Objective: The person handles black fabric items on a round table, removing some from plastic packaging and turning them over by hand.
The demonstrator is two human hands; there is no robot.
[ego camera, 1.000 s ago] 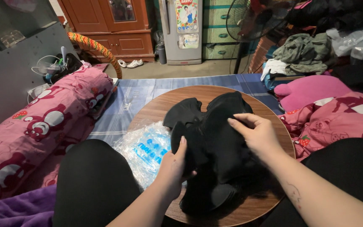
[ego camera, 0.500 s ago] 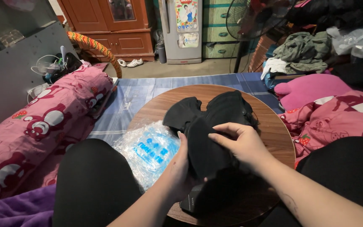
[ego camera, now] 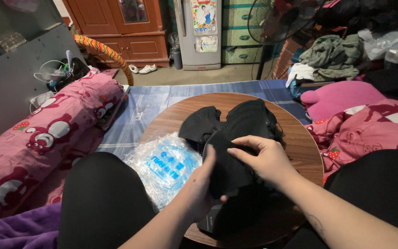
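Observation:
A pile of black face masks (ego camera: 249, 121) lies on a round wooden table (ego camera: 300, 147) in front of me. My left hand (ego camera: 201, 186) grips the lower left edge of a black mask (ego camera: 229, 168) held above the table. My right hand (ego camera: 266, 159) pinches the same mask's upper edge from the right, fingers curled over it. Both hands hold it together near the table's front. More black pieces lie underneath, partly hidden by my hands.
A crinkled clear plastic bag with blue print (ego camera: 169, 163) sits at the table's left edge. A pink patterned bolster (ego camera: 42, 138) lies left, pink bedding (ego camera: 374, 127) right. A blue checked mat (ego camera: 153, 103), a fan (ego camera: 272, 20) and cabinets stand beyond.
My right hand has moved left and down across the mask toward my left hand, drawing the black mask together. The left hand has stayed at its lower edge.

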